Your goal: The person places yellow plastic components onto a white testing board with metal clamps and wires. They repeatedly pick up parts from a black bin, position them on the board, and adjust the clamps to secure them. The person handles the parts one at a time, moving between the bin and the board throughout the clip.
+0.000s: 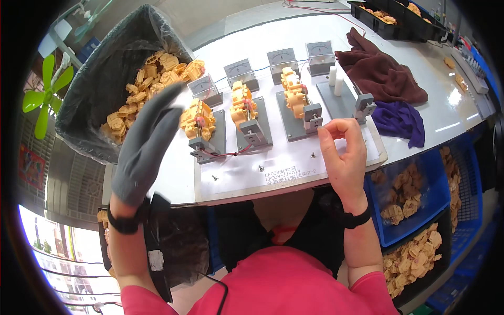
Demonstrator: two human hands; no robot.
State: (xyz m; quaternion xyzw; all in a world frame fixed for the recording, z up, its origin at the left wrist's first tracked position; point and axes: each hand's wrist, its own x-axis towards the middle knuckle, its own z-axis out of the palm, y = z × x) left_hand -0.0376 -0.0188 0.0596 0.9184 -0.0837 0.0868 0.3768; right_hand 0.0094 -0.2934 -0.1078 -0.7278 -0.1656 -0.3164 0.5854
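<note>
1. Nearest, at the lower middle of the frame, the right hand [344,157] is bare, with a black wristband. Its fingers are curled and the thumb meets the fingertips in a loose pinch. Whether anything small sits in that pinch I cannot tell. It hovers just in front of the fixture plate [247,176].
2. The left hand [147,142], in a grey glove, is raised at centre left with the fingers spread and straight, holding nothing. Its fingertips are just beside the leftmost yellow part [198,119].
3. Three yellow plastic parts sit clamped in the first three stations; the fourth station [344,100], right of centre, is bare, with only two white pegs [336,79].
4. To do the work well, I judge each part should seat squarely against its grey clamp block before the meters [240,69] behind are read.
5. Keep the red wire [226,154] at the plate's front clear of the sleeve.
6. Farther off, upper left, the black-lined bin [100,79] holds loose yellow parts; a blue crate [415,199] at lower right holds more.
7. Upper right, the brown cloth [378,68] lies near the bare station; keep it off the pegs.
</note>
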